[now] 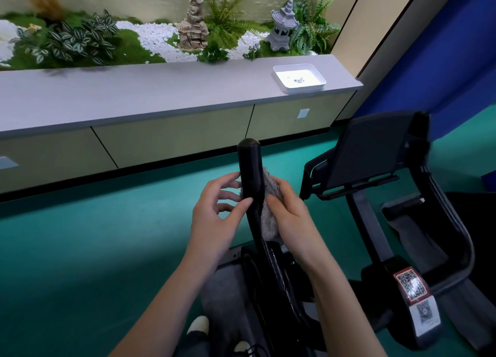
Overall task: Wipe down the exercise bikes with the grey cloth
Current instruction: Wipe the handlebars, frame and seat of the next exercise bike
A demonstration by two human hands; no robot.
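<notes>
A black upright handle bar (251, 166) of the exercise bike rises in the middle of the head view. The grey fluffy cloth (269, 214) is wrapped against the bar's right and back side. My right hand (290, 217) holds the cloth against the bar, its fingers curled round it. My left hand (217, 211) is on the bar's left, fingers loosely spread, fingertips touching the bar and the cloth's edge. The bike's console (367, 152) with a dark screen stands to the right.
A long grey counter (161, 93) with cabinets runs behind, carrying a white tray (299, 77) at its right end. Plants, white pebbles and stone ornaments lie beyond it. The floor is teal. A QR sticker (410, 284) sits on the bike frame at lower right. My shoes show at the bottom.
</notes>
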